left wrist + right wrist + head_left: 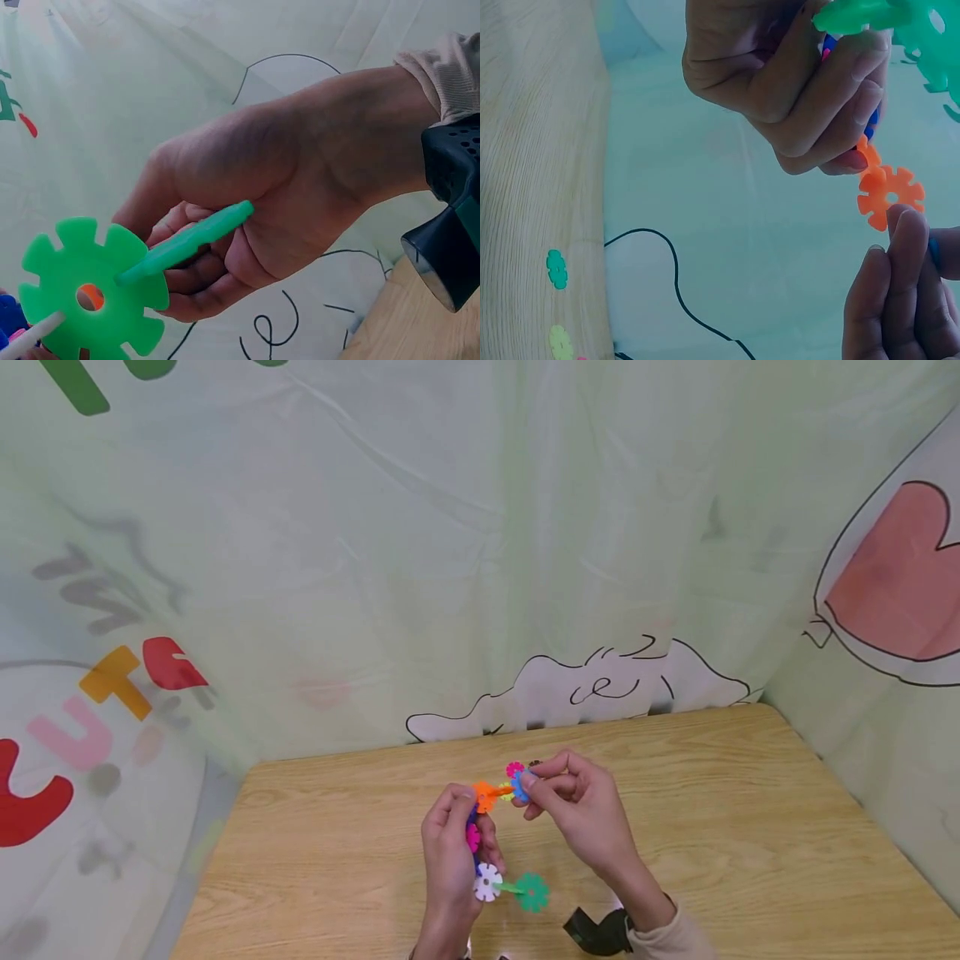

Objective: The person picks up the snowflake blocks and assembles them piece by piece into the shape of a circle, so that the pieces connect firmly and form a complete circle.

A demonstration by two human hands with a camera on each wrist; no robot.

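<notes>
A chain of slotted flower-shaped plastic discs is gripped between the thumb and fingers of my left hand. Blue and pink discs run along the palm side, partly hidden by fingers. At the upper end are two linked orange discs. From the lower end stick out a white disc and green discs, large in the left wrist view. My right hand pinches a blue disc at the far orange disc's edge. Whether those two interlock is hidden by the fingers.
Loose discs lie on the wooden table behind the hands: pink, yellow, and a green one in the right wrist view. A printed curtain hangs along the table's far edge. Black wrist gear sits below the right wrist.
</notes>
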